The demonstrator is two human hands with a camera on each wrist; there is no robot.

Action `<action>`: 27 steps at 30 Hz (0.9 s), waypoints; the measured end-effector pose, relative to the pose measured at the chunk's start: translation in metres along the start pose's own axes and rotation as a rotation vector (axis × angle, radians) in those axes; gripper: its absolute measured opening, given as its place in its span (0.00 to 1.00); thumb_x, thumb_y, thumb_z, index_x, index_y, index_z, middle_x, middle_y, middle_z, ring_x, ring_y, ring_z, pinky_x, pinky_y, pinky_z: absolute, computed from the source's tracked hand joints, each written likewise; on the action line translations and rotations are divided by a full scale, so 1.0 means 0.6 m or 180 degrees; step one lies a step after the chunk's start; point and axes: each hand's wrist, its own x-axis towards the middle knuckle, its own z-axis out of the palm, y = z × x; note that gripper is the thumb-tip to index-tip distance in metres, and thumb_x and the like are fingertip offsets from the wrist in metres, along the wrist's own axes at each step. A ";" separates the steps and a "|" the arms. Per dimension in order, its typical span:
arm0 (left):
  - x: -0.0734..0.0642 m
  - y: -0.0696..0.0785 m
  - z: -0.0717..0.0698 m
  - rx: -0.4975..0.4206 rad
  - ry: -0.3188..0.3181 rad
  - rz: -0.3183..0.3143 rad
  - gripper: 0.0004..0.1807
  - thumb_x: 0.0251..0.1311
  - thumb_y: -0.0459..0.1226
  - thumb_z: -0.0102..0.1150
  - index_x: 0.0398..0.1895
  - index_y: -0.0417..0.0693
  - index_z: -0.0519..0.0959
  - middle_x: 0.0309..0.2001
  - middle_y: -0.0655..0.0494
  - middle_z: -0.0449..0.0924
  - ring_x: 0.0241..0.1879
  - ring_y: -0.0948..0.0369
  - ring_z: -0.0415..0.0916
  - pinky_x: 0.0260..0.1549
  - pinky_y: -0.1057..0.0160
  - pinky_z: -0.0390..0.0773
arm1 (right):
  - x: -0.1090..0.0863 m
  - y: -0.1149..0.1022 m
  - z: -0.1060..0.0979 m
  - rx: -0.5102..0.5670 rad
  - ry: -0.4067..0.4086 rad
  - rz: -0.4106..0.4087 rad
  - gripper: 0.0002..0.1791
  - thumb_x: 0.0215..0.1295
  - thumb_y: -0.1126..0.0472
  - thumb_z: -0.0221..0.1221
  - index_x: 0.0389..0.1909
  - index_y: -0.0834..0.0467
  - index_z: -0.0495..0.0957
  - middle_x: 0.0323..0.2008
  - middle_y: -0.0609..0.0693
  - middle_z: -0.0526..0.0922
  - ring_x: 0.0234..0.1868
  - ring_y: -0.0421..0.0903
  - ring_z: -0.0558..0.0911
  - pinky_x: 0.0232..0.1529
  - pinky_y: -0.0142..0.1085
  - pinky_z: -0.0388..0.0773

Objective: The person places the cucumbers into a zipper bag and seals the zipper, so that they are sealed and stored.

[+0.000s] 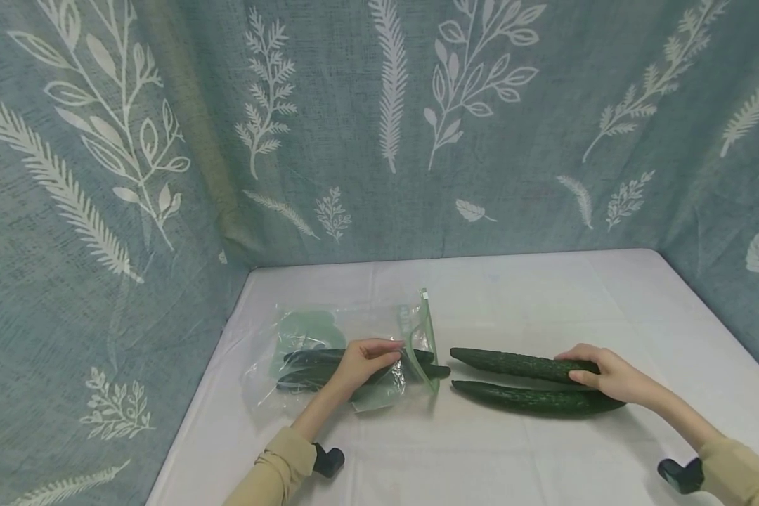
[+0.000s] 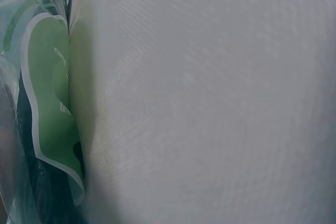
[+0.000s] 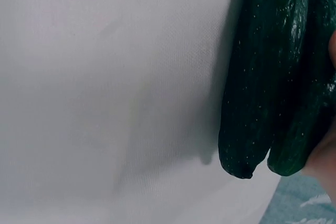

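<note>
A clear zip bag (image 1: 372, 318) with green print lies on the left of the table, its green-edged mouth facing right. Two dark green cucumbers (image 1: 303, 380) are inside it, their ends near the opening. My left hand (image 1: 362, 363) pinches the bag's film close to the mouth. To the right, my right hand (image 1: 610, 374) grips the right end of the farther loose cucumber (image 1: 506, 361). Just in front of that one lies a second loose cucumber (image 1: 525, 398). The right wrist view shows both loose cucumbers side by side, the nearer cucumber (image 3: 257, 77) untouched.
A white cloth (image 1: 481, 457) covers the table. Blue-green curtains (image 1: 354, 140) with white leaf patterns stand behind it and at both sides. In the left wrist view, the bag's green printed patch (image 2: 50, 87) shows at the left edge.
</note>
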 end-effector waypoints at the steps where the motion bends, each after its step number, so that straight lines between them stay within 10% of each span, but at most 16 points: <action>1: 0.000 -0.001 0.000 0.0004 0.0007 0.0002 0.17 0.57 0.33 0.63 0.48 0.32 0.79 0.50 0.40 0.81 0.44 0.74 0.80 0.48 0.71 0.79 | 0.000 -0.001 0.001 0.0004 0.0030 0.0015 0.15 0.64 0.65 0.58 0.51 0.65 0.76 0.44 0.56 0.83 0.49 0.23 0.72 0.44 0.27 0.78; 27: -0.002 0.003 -0.001 0.0026 0.0012 -0.0115 0.18 0.58 0.34 0.63 0.50 0.33 0.78 0.52 0.38 0.79 0.46 0.73 0.79 0.50 0.71 0.79 | 0.018 -0.021 0.022 -0.0127 0.0435 0.0098 0.15 0.63 0.66 0.59 0.50 0.65 0.77 0.44 0.55 0.83 0.47 0.29 0.75 0.43 0.36 0.82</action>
